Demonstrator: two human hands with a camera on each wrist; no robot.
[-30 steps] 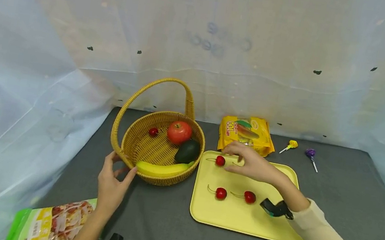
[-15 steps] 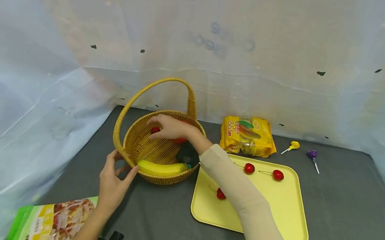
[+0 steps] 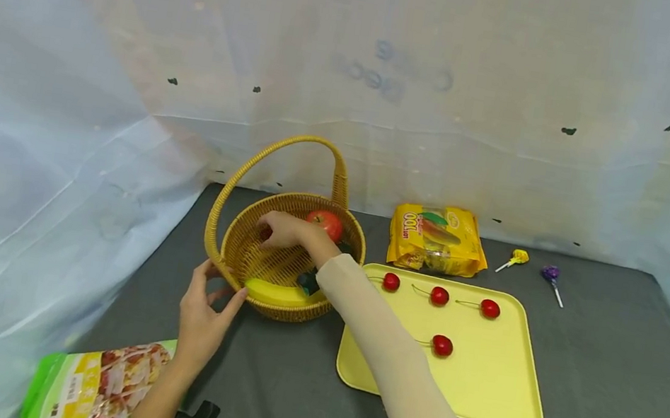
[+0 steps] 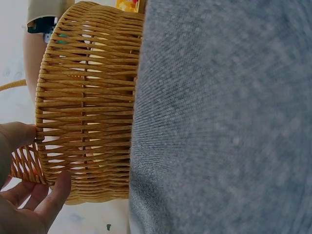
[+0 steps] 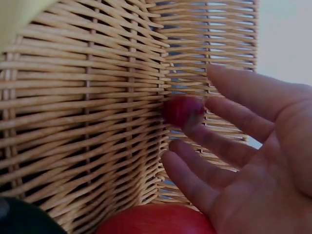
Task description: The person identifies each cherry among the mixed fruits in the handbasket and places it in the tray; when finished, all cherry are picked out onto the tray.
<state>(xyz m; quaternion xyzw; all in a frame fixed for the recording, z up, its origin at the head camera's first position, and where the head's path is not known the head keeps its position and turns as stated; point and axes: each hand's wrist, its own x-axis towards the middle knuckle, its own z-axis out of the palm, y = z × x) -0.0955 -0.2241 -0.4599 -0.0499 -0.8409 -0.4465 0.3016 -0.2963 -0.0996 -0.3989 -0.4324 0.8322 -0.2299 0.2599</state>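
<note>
My left hand (image 3: 205, 316) grips the rim of the yellow wicker basket (image 3: 294, 315) beside the foot of its handle. In the left wrist view, thumb and fingers sit on either side of that rim. My right hand (image 3: 283, 229) is down inside the basket, at its far left part. In the right wrist view its fingers reach to a dark red cherry (image 5: 181, 111) by the wicker wall, the thumb standing apart from it. A red apple (image 3: 325, 223), a banana (image 3: 274, 293) and a dark green avocado (image 5: 24, 217), partly hidden by my arm, also lie in the basket.
A yellow tray (image 3: 492, 374) with several stemmed cherries (image 3: 440, 296) stands right of the basket, partly under my right arm. Behind it lie a yellow snack bag (image 3: 438, 241), a yellow lollipop (image 3: 514, 258) and a purple lollipop (image 3: 552, 277). A green-edged food bag (image 3: 92, 382) lies front left.
My right hand has moved left from over the tray into the basket, then lower, to the cherry there. The left hand stays on the basket's rim.
</note>
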